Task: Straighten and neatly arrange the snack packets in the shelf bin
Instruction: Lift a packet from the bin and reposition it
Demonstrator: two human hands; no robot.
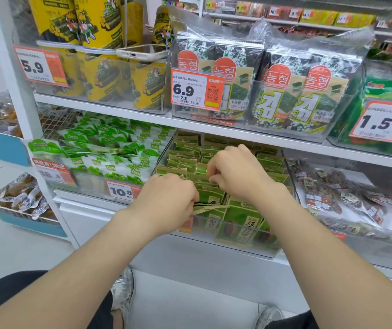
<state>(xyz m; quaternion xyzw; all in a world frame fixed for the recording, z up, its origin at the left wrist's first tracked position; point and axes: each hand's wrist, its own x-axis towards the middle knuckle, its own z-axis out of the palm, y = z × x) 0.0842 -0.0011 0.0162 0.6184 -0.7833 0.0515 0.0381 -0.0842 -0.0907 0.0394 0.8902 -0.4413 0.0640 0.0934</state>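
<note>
Centre of frame: I see the clear shelf bin (271,248) on the lower white shelf (309,143), filled with green-and-tan snack packets (268,160) standing in rows from front to back. The left hand (166,198), at the bin's front left corner, has its fingers curled down over a few packets and grips them; two or three packets beside it lie tilted across the row. The right hand (235,172), just behind it over the middle rows, pinches packet tops between curled fingers and thumb. Left of centre: a neighbouring bin of green-and-white packets (109,148) with a price tag (121,192). Upper centre: seaweed packs (283,96) on the shelf above.
</note>
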